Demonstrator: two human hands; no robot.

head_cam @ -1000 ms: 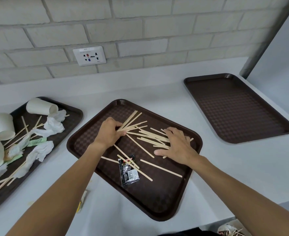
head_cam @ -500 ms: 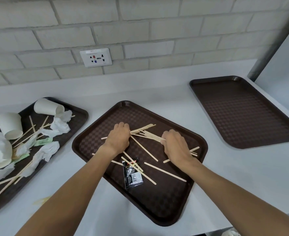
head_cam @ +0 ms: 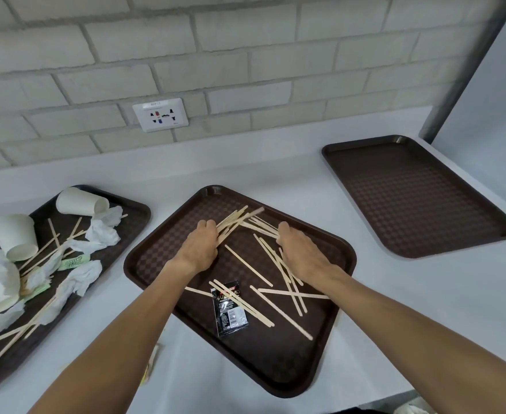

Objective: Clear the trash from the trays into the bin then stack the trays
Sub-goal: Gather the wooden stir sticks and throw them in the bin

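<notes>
A brown tray [head_cam: 278, 363] lies in the middle of the white counter, strewn with wooden stir sticks [head_cam: 278, 261] and a black sachet [head_cam: 229, 309]. My left hand [head_cam: 199, 248] is curled over one end of a bunch of sticks [head_cam: 236, 218] at the tray's far side. My right hand [head_cam: 299, 253] is curled over the bunch's other end and covers more sticks. A second tray [head_cam: 132, 215] at the left carries paper cups [head_cam: 81, 201], crumpled napkins [head_cam: 102, 234], sticks and a green sachet [head_cam: 74, 261]. A third tray [head_cam: 418, 198] at the right is bare.
The brick wall with a socket [head_cam: 160, 115] runs behind the counter [head_cam: 410, 297]. A small wrapper [head_cam: 153, 363] lies on the counter under my left forearm. Something pale shows at the bottom right corner [head_cam: 410, 409], below the counter's front edge.
Both hands have drawn closer together and curled in, raking the far sticks into a bunch. Several sticks have slipped out beneath my right hand. The camera has tilted slightly.
</notes>
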